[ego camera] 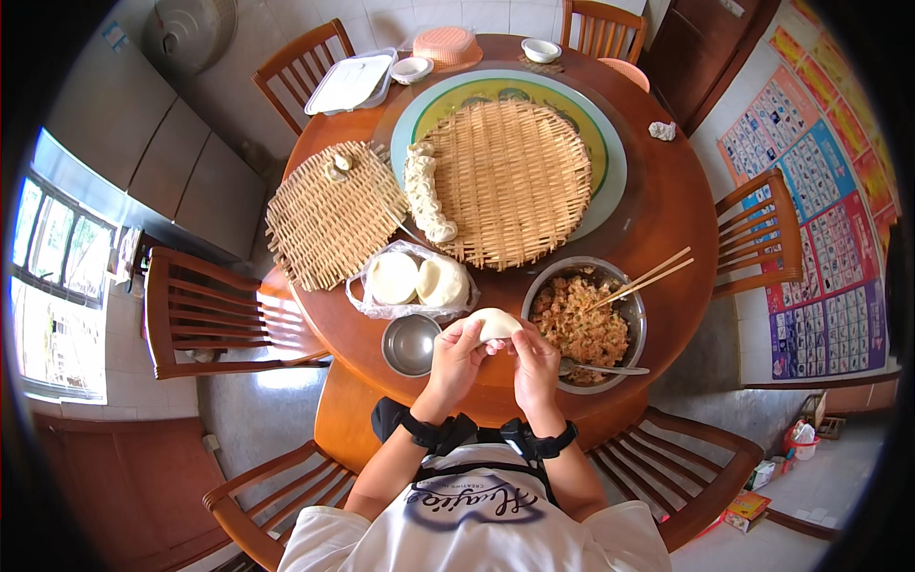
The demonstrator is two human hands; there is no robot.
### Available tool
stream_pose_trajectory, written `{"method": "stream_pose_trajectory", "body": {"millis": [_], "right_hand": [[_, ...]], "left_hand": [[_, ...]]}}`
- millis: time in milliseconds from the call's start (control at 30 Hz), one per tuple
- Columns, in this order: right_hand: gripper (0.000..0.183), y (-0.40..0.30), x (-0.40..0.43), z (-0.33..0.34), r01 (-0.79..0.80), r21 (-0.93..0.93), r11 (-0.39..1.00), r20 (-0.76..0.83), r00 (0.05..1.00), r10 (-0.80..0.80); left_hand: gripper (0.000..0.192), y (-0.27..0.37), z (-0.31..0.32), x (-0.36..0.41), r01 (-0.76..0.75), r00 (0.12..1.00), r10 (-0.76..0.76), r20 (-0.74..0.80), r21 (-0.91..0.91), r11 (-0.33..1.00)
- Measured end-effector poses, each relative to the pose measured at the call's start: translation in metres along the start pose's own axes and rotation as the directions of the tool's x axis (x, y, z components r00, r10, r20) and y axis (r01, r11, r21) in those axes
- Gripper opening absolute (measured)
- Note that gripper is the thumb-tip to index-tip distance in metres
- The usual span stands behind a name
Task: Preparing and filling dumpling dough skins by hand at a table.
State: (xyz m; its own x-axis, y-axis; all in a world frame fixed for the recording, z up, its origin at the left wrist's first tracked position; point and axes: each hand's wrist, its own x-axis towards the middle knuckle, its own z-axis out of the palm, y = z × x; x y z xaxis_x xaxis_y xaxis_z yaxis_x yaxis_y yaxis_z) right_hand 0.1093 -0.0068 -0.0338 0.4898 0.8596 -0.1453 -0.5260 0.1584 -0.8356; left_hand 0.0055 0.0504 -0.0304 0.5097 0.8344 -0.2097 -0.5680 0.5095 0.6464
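Observation:
Between both hands I hold a folded dumpling wrapper [496, 325], a pale half-moon above the table's near edge. My left hand [456, 357] pinches its left end and my right hand [535, 361] its right end. Any filling inside is hidden. Just right of my right hand is a steel bowl [638, 342] of minced filling [579, 314], with wooden chopsticks [647, 275] and a metal spoon [607, 369] in it. To the left of my left hand sits a small steel bowl [412, 346]. Behind that bowl, round wrappers [394, 277] lie stacked in a plastic bag [382, 309].
A round woven bamboo tray [515, 182] on the turntable [612, 161] carries a row of dumplings [427, 193] along its left side. Another woven mat [332, 222] lies left, bearing garlic-like pieces [339, 166]. Farther back are a lidded container [352, 82], a pink basket [447, 46] and white bowls [541, 50].

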Motion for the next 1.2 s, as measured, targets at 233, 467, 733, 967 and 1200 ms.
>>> {"method": "stream_pose_trajectory", "body": {"millis": [233, 467, 733, 967, 1200], "right_hand": [[0.025, -0.013, 0.015, 0.001, -0.087, -0.220, 0.972, 0.122, 0.986, 0.116], [0.014, -0.005, 0.016, 0.002, 0.038, -0.214, 0.976, 0.128, 0.992, -0.011], [0.011, -0.009, 0.012, 0.010, 0.156, -0.292, 0.944, 0.144, 0.983, -0.118], [0.011, -0.008, 0.011, 0.003, 0.302, -0.430, 0.851, 0.163, 0.953, -0.256], [0.010, -0.020, 0.008, 0.006, 0.406, -0.448, 0.796, 0.278, 0.910, -0.307]], "left_hand": [[0.022, 0.025, 0.001, 0.005, 0.085, 0.991, -0.129, 0.040, 0.553, 0.829], [0.022, 0.027, -0.007, 0.006, 0.059, 0.998, -0.069, 0.004, 0.486, 0.872], [0.021, 0.027, 0.001, 0.003, 0.058, 0.998, -0.046, -0.041, 0.360, 0.931], [0.021, 0.023, 0.005, 0.000, 0.034, 0.999, -0.029, -0.018, 0.465, 0.885], [0.021, 0.020, 0.003, -0.001, -0.030, 0.999, 0.038, -0.004, 0.514, 0.857]]}}
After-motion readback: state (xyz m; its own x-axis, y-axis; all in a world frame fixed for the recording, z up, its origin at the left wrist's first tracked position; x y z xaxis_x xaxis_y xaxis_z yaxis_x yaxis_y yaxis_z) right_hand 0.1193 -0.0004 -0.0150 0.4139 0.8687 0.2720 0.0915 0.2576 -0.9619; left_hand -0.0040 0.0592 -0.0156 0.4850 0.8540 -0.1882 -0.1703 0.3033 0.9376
